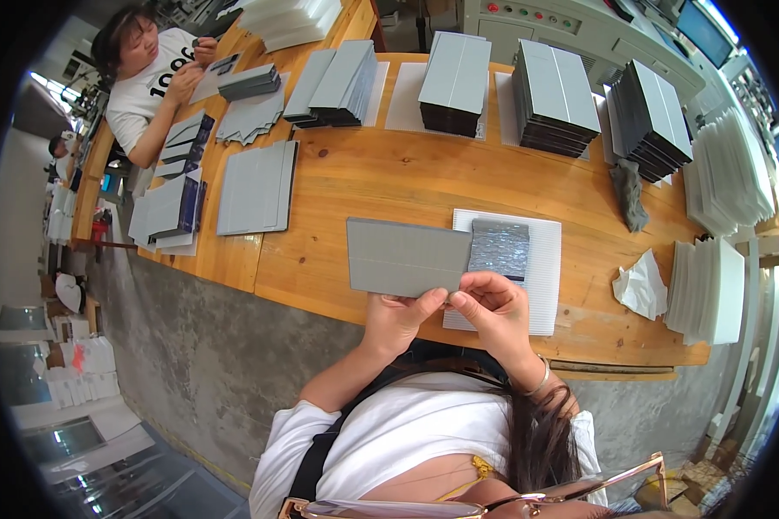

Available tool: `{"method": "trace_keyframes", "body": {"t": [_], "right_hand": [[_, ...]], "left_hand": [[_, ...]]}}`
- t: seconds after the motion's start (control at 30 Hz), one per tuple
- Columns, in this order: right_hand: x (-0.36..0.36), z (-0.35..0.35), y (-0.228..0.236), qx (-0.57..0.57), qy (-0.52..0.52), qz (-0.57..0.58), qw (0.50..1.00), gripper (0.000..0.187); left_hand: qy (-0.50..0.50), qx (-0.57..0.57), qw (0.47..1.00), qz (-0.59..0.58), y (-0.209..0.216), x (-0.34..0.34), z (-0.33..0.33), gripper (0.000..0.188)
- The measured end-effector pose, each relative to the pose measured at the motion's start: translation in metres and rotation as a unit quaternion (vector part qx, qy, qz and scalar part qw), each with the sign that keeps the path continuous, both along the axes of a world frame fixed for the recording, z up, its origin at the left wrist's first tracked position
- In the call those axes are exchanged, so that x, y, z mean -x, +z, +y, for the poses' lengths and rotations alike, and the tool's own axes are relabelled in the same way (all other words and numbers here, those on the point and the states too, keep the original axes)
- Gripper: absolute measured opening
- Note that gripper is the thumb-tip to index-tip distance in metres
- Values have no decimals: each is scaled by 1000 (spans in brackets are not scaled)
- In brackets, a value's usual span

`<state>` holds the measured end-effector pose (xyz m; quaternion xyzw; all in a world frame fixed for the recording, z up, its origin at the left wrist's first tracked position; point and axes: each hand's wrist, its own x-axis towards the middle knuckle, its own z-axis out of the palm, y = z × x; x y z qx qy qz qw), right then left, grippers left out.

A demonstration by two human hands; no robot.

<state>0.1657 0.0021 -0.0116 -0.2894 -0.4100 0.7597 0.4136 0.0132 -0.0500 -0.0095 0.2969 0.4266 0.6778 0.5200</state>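
Observation:
A thin grey rectangular panel (407, 257) with a faint pale line across it is held up over the near edge of the wooden table. My left hand (397, 322) is closed on its lower edge, thumb in front and fingers behind. At the lower right corner, my right hand (495, 313) has its thumb and fingertips pinched close to the left thumb; whether anything small is between them is too fine to make out. Just behind the right hand, a shiny silver-blue stack (499, 248) rests on a white ribbed sheet (541, 298), partly covered by the panel.
Tall stacks of grey panels (454, 73) line the table's far side. Flat panels (258, 189) lie at the left. A dark cloth (629, 195), crumpled white paper (640, 285) and upright white sheets (705, 290) are at the right. A co-worker (156, 82) sits at the far left.

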Motion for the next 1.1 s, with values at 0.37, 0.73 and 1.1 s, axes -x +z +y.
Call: {"method": "trace_keyframes", "body": {"t": [0.37,0.73,1.1], "right_hand": [[-9,2,-4,23,-5,7,1000,18],[-78,26,47,-504,62,-410,758,24],[-75,13,39,-504,70,-509,694,21]], "left_hand": [[18,-9,1000,4,-2,-3,3,16],[63,-10,997,-34,-10,22,1,13],[60,13,998,-31,-15,17,2,12]]}}
